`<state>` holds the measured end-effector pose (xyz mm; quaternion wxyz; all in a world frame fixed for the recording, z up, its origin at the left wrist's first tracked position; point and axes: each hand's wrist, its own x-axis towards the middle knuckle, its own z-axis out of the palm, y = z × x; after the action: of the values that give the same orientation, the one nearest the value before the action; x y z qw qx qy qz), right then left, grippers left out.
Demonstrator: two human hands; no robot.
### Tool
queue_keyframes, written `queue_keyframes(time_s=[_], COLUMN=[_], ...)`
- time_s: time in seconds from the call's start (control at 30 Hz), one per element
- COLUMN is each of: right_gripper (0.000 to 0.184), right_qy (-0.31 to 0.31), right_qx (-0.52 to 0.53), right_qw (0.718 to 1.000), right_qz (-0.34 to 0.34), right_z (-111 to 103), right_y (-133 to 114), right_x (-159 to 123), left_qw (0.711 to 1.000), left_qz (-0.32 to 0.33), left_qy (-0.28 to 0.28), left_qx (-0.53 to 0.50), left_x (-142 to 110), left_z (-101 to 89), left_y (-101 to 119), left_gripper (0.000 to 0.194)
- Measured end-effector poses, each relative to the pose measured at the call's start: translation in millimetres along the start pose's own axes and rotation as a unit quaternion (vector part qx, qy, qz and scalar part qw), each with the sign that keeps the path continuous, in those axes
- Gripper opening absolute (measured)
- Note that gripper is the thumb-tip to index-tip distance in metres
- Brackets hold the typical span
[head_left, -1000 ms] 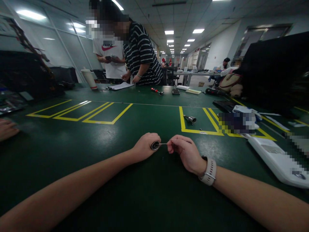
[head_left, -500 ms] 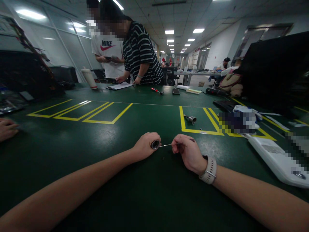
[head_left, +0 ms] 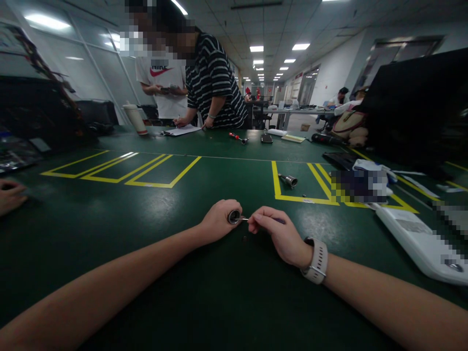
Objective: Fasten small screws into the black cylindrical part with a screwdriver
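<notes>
My left hand [head_left: 218, 222] is closed around a round metal part [head_left: 234, 217], whose open, hollow end faces right toward me. My right hand [head_left: 276, 230], with a pale watch on the wrist, grips a thin screwdriver [head_left: 243, 219]. Its slim metal shaft reaches to the mouth of the round part; how far the tip goes in is hard to see. A bit of the dark handle shows past my fingers. On the green table below the shaft lies a tiny dark piece [head_left: 244, 239]. Farther off, a similar tapered metal part [head_left: 288, 181] lies inside a yellow-taped box.
A red-handled ratchet [head_left: 238, 138] and a dark small box [head_left: 266, 139] lie farther back. At right are a white case [head_left: 420, 241] and a cloth [head_left: 373, 170]. Another person's hand [head_left: 11, 196] rests at far left. Two people stand across the table by a cup [head_left: 135, 118].
My right hand has moved left, toward my left hand, bringing the screwdriver shaft up to the round part's opening. My left hand has barely shifted.
</notes>
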<state>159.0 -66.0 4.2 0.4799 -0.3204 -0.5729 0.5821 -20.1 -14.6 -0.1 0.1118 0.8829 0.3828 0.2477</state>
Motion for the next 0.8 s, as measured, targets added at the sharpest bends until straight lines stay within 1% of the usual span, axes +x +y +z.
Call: queue_keyframes(time_s=[0.07, 0.17, 0.27, 0.37, 0.43, 0.5, 0.57, 0.67, 0.73, 0.8], right_gripper=[0.016, 0.017, 0.019, 0.020, 0.021, 0.021, 0.020, 0.020, 0.019, 0.018], right_qy=[-0.012, -0.002, 0.025, 0.051, 0.059, 0.056, 0.048, 0.045, 0.057, 0.063], right_qx=[0.011, -0.007, -0.088, -0.185, -0.219, -0.221, -0.187, -0.069, 0.018, 0.079], right_qw=[1.000, 1.000, 0.993, 0.977, 0.969, 0.970, 0.979, 0.996, 0.998, 0.995], right_qz=[0.004, -0.025, -0.070, -0.092, -0.096, -0.090, -0.069, -0.026, -0.003, 0.017], right_z=[0.1, 0.1, 1.3, 5.0, 7.6, 8.4, 6.5, 0.6, -2.7, -4.2], right_y=[-0.4, -1.7, -5.3, -10.5, -13.3, -14.5, -13.3, -7.2, -1.8, 2.7], right_x=[-0.1, -1.8, -5.3, -8.6, -9.4, -8.7, -6.4, -1.2, 2.4, 4.9], left_qw=[1.000, 1.000, 1.000, 1.000, 0.999, 0.998, 0.997, 0.997, 0.997, 0.998], left_qz=[0.000, -0.001, -0.003, 0.001, 0.012, 0.028, 0.041, 0.047, 0.045, 0.045], left_qy=[0.001, 0.002, -0.002, -0.008, -0.015, -0.023, -0.030, -0.030, -0.029, -0.030], left_qx=[-0.011, -0.021, -0.013, 0.012, 0.033, 0.048, 0.055, 0.054, 0.047, 0.037], left_x=[-0.2, 0.0, 0.7, 1.1, 0.9, 0.4, -0.3, -1.1, -1.4, -1.4], left_z=[-0.2, -0.7, -1.2, -1.2, -1.1, -1.1, -1.3, -2.2, -2.8, -3.2], left_y=[0.4, 0.8, 1.4, 2.3, 2.6, 2.7, 2.6, 2.6, 2.9, 3.4], left_gripper=[0.012, 0.012, 0.011, 0.009, 0.008, 0.007, 0.007, 0.008, 0.008, 0.009])
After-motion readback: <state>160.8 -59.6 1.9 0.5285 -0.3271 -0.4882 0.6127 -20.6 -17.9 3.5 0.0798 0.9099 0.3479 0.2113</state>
